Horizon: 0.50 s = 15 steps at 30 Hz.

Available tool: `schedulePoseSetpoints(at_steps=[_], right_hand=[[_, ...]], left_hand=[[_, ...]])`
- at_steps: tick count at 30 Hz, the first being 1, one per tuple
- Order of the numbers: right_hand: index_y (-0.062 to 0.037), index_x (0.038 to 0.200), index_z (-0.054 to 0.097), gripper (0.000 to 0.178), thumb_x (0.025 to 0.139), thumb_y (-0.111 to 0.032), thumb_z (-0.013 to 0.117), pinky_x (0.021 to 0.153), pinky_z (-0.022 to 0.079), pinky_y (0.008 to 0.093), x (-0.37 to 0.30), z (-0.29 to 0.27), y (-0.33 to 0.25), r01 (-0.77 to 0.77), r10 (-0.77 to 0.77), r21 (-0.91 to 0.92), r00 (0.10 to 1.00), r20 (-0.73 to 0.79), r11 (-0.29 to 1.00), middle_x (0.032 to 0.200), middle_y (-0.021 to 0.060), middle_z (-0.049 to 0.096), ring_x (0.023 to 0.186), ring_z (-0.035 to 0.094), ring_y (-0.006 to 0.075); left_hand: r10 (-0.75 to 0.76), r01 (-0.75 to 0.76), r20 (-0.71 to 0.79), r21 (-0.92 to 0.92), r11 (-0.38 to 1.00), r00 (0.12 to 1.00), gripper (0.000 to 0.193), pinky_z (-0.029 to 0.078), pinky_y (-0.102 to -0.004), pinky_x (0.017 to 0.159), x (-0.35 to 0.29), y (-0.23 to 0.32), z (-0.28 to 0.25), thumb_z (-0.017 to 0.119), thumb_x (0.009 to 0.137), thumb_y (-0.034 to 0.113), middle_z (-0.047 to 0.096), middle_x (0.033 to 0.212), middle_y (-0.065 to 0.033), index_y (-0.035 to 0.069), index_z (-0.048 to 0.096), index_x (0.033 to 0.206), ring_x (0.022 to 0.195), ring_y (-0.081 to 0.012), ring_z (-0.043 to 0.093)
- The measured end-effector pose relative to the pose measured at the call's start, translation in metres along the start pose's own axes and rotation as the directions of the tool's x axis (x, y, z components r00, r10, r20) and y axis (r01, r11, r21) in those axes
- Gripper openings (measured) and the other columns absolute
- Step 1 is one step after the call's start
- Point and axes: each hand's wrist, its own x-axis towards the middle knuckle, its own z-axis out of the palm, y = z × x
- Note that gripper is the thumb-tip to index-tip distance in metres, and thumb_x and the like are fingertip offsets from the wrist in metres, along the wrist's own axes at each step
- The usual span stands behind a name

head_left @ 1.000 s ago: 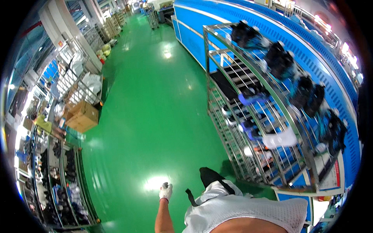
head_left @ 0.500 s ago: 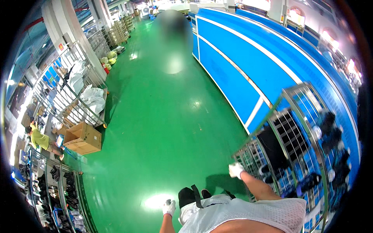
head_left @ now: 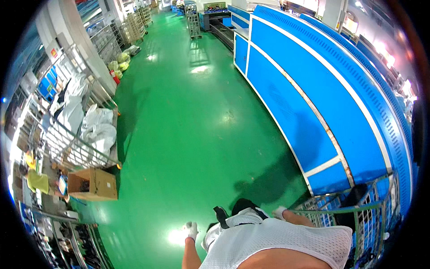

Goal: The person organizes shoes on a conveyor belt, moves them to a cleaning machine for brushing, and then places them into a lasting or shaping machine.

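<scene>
My left hand (head_left: 191, 230), in a white glove, hangs low over the green floor at my left side. Its fingers look loosely apart and nothing shows in them. My right hand (head_left: 280, 213), also white-gloved, is at my right side, close to the near end of a wire rack cart (head_left: 345, 208). Whether it touches the cart I cannot tell; its fingers are small and partly hidden. Dark items (head_left: 356, 196) sit in that cart, beside the long blue machine housing (head_left: 309, 103).
Green floor (head_left: 179, 134) runs ahead as an aisle. On the left stand a barred trolley with white sacks (head_left: 98, 132), a cardboard box (head_left: 101, 184) and a rack of dark goods (head_left: 67, 237). A person in a yellow-green top (head_left: 38, 181) is beyond. A tall rack (head_left: 193, 22) stands far ahead.
I have moved forward along the aisle; the right-hand cart and the cardboard box have slid lower in view. My right hand has drawn back lower. A far rack now shows.
</scene>
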Motion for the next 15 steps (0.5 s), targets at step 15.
schedulePoseSetpoints(at_steps=[15], right_hand=[[-0.0091, 0.093, 0.072, 0.025, 0.084, -0.032, 0.069, 0.070, 0.056, 0.0447, 0.350, -0.372, -0.315, 0.015, -0.032, -0.151, 0.994, -0.109, 0.988, 0.090, 0.0172, 0.074, 0.078, 0.070, 0.0330]], left_hand=[[0.032, -0.038, 0.027, 0.281, 0.959, 0.999, 0.061, 0.061, -0.0399, 0.080, 0.310, 0.407, -0.065, 0.069, 0.088, 0.041, 0.071, 0.115, -0.0198, -0.001, 0.062, 0.131, 0.086, -0.0292, 0.074]])
